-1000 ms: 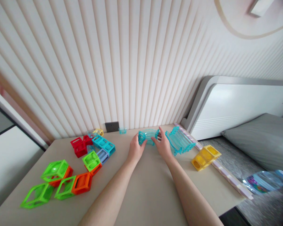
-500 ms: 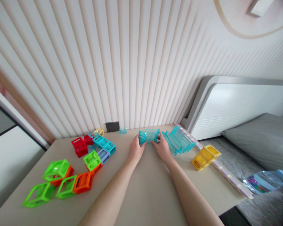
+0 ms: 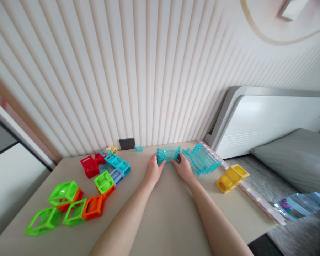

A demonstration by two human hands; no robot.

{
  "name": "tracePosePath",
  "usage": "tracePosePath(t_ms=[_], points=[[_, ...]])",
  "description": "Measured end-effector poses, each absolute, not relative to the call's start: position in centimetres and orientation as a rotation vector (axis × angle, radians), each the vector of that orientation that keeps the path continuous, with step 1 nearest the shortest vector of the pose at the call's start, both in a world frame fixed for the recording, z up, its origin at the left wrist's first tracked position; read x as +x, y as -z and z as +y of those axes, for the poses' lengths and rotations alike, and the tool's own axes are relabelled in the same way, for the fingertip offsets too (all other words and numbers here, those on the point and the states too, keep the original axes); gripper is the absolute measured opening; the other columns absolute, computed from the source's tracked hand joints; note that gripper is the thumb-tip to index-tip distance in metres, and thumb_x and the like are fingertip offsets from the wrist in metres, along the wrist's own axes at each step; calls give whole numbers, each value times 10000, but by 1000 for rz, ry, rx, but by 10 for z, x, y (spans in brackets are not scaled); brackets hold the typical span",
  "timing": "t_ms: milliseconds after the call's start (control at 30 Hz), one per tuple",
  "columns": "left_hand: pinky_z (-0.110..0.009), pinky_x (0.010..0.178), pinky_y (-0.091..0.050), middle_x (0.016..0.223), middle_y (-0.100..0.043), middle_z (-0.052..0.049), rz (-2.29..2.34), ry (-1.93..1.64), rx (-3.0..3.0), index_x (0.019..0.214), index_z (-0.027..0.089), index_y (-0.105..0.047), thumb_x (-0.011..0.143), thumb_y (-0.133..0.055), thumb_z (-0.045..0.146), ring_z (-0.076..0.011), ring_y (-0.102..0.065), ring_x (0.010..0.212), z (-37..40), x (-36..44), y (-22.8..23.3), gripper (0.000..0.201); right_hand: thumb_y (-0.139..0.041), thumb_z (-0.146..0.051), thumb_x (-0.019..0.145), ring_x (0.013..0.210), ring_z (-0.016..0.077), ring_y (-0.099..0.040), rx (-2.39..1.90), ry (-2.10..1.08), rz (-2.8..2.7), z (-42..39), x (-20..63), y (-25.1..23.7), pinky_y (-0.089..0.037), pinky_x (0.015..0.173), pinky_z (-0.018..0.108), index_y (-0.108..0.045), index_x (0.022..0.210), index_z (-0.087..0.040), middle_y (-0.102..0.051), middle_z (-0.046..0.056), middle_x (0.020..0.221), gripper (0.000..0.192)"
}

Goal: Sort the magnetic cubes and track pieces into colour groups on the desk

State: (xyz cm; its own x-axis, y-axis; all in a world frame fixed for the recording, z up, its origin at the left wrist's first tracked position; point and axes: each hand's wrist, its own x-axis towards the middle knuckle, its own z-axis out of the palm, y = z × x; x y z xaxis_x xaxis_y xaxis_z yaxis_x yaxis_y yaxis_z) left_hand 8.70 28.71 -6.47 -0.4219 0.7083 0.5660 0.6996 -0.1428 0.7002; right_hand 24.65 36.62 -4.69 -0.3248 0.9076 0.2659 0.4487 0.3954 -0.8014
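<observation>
Between my two hands, near the back of the table, is a stack of curved, clear turquoise plastic track pieces (image 3: 169,153). My left hand (image 3: 154,168) is closed on the stack's left end, thumb in front. At the right end my right hand (image 3: 183,167) grips it the same way; some of its fingers are hidden behind the stack. Just right of that hand lies a second group of clear turquoise track pieces (image 3: 202,160), longer and wavy, set side by side. A yellow block piece (image 3: 232,177) rests further right, by the table edge.
On the left of the table (image 3: 162,227) lie green frame blocks (image 3: 63,192), orange blocks (image 3: 94,207), red blocks (image 3: 90,166) and blue blocks (image 3: 117,163). A small clear piece (image 3: 139,148) is by the wall socket (image 3: 127,143). A plastic bottle (image 3: 300,205) lies beyond the right edge.
</observation>
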Motion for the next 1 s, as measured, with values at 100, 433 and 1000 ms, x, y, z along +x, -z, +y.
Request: tracePosePath(t_ms=[100, 433, 1000], points=[[-444, 939, -545, 1134, -697, -158, 2054, -1660, 1678, 1221, 150, -546, 826, -727, 229, -292, -677, 1080, 287, 87, 65, 442, -653, -479, 807, 983, 297, -681, -1177, -812, -1946, 366, 247, 47, -531, 858, 416, -606, 1078, -178, -716, 134, 1060, 407], [-477, 993, -518, 1222, -649, -184, 2075, -1619, 1695, 1294, 152, -473, 726, -786, 121, -320, -636, 1161, 288, 88, 70, 649, -696, -323, 766, 1082, 287, -649, -1204, -770, -2028, 364, 249, 47, -502, 937, 401, -530, 1218, -171, -681, 145, 1173, 505], [-498, 990, -521, 1232, -643, -171, 2100, -1587, 1690, 1324, 178, -439, 758, -748, 128, -321, -638, 1159, 289, 89, 75, 647, -699, -323, 765, 1094, 289, -658, -1194, -764, -1988, 365, 248, 50, -516, 940, 417, -513, 1271, -164, -685, 152, 1187, 562]])
